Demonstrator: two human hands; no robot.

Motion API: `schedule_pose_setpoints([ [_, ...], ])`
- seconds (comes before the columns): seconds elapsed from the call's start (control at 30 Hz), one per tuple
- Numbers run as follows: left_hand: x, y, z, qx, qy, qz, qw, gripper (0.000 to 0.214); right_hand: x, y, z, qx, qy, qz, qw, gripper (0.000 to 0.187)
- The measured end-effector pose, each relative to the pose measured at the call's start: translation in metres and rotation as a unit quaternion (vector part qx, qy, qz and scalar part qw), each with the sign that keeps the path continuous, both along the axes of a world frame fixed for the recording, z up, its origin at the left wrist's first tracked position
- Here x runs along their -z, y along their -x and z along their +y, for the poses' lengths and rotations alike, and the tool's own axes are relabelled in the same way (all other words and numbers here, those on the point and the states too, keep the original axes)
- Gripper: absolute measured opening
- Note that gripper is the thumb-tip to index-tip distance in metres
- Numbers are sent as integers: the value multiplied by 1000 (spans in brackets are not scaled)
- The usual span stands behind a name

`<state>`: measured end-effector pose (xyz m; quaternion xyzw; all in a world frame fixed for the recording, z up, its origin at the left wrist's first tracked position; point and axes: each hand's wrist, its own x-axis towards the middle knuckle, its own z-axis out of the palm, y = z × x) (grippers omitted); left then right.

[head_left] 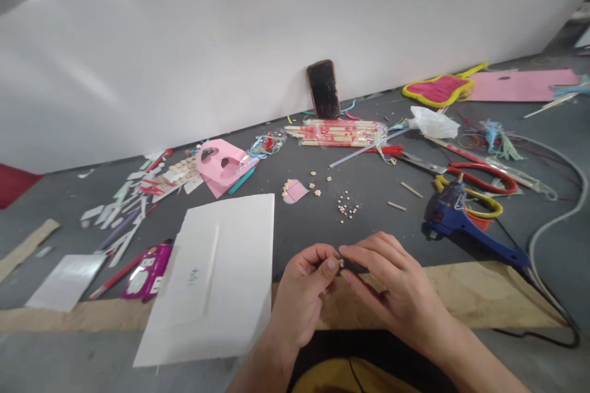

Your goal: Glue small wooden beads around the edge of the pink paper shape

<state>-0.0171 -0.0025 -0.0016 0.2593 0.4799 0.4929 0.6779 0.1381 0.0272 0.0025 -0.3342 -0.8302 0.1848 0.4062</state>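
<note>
My left hand (306, 291) pinches a tiny beige flower-like cluster (342, 263) between thumb and forefinger. Close on its right is my right hand (394, 282), its forefinger and thumb apart on either side of the cluster; whether they touch it I cannot tell. Beyond the hands, small pale beads (349, 206) lie scattered on the dark table. Several more flower-like clusters (317, 193) lie a little farther back. A pink petal-shaped piece (297, 191) with a green edge carries pale clusters along its left side.
A blue glue gun (454, 215) and scissors (483, 177) lie right. White board (216, 270), purple packet (147, 271) and pink cutout (221, 166) lie left. Behind are wrapped sticks (338, 133) and a phone (323, 89) leaning on the white wall (230, 43). A cable (544, 221) curves at right.
</note>
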Motion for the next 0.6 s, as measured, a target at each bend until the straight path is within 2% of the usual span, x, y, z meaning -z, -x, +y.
schedule_pose_setpoints([
  [0.37, 2, 2, 0, 6, -7, 11, 1000, 24, 4, -2, 1, -10, 18, 2, 1000, 17],
  [0.6, 3, -1, 0, 16, -16, 14, 1000, 25, 3, -1, 1, -15, 21, -1, 1000, 19],
])
